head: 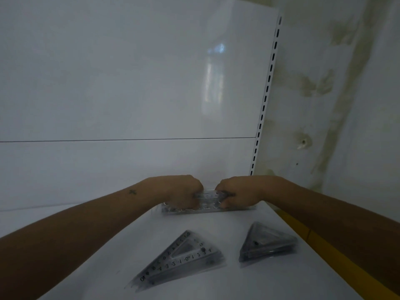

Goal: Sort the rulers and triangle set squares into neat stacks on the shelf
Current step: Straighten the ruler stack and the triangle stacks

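A stack of clear straight rulers (208,201) lies at the back of the white shelf (216,282), against the rear panel. My left hand (184,191) grips the stack near its left part, fingers curled over it. My right hand (236,191) grips it to the right, also curled. A stack of long clear triangle set squares (179,259) lies nearer me at the centre. A second stack of smaller, equal-sided triangle set squares (267,245) lies to its right.
The white back panel (129,83) rises behind the shelf, with a slotted upright (267,89) at its right. A stained wall (346,83) stands to the right. The shelf's right edge carries a yellow strip (324,247).
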Demonstrator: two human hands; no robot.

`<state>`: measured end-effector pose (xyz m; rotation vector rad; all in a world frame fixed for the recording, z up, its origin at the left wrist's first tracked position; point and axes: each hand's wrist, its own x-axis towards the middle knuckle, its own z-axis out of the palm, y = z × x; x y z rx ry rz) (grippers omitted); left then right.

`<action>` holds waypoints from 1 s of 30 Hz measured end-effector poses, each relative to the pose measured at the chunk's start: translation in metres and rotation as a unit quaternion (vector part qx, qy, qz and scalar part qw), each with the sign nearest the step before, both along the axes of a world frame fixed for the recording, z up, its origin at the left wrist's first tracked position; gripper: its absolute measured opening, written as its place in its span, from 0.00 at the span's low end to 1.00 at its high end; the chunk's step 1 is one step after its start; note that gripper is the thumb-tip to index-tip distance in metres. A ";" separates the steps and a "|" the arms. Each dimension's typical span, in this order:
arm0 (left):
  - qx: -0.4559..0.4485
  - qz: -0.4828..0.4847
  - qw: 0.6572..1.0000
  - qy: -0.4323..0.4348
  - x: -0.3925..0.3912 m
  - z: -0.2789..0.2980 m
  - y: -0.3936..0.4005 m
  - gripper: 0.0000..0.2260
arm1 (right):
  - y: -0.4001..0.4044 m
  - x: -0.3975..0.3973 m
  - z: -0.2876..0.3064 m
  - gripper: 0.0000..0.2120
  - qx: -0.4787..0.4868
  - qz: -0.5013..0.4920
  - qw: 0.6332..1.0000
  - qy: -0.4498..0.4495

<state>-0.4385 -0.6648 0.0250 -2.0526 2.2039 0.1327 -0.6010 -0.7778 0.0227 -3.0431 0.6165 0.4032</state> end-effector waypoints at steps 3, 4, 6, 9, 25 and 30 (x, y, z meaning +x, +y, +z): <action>-0.014 0.006 1.000 0.014 -0.003 -0.005 0.002 0.10 | 0.000 -0.001 -0.006 0.16 0.002 -0.002 1.000 -0.018; -0.021 0.008 1.000 0.015 -0.004 -0.007 0.002 0.10 | 0.000 -0.001 -0.007 0.16 -0.004 0.004 1.000 -0.028; -0.036 0.016 0.999 0.025 -0.004 -0.009 0.002 0.09 | 0.000 -0.003 -0.006 0.17 -0.011 0.009 0.998 -0.055; -0.072 0.020 0.997 0.037 -0.004 -0.010 0.001 0.08 | -0.002 -0.005 -0.004 0.19 -0.027 0.024 0.995 -0.098; -0.095 -0.012 0.995 0.020 0.003 -0.006 0.006 0.12 | 0.002 -0.010 0.001 0.10 -0.010 0.004 0.993 -0.114; -0.113 -0.066 0.991 0.036 0.010 -0.010 0.004 0.20 | 0.006 -0.014 0.004 0.19 0.007 0.013 0.991 -0.134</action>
